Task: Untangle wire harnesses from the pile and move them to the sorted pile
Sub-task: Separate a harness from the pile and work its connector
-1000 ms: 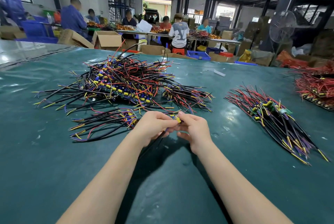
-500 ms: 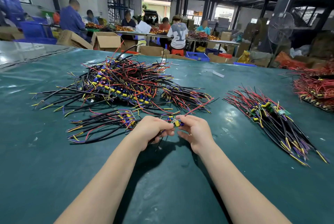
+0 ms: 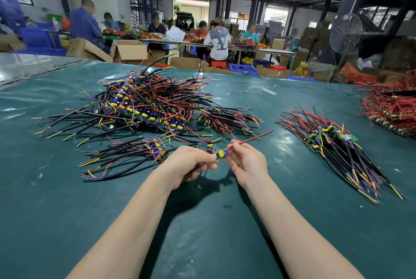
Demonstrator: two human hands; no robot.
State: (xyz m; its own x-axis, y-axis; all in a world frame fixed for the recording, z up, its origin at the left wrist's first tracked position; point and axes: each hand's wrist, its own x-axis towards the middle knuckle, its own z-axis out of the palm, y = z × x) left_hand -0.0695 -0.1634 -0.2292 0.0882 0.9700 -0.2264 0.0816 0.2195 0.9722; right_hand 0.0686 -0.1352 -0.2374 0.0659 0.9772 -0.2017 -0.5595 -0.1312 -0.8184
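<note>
Straggling harness [image 3: 221, 154], red wire [image 3: 249, 138] outstretched

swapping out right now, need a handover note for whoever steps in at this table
Left hand grips the harness's black wires; right hand pinches its red wire.
The harness looks out of the tangled pile, which lies ahead left with a smaller bunch beside it.
Done: sorted pile on the right holds many harnesses.
Left: lay this one there, then work through the rest.
</note>
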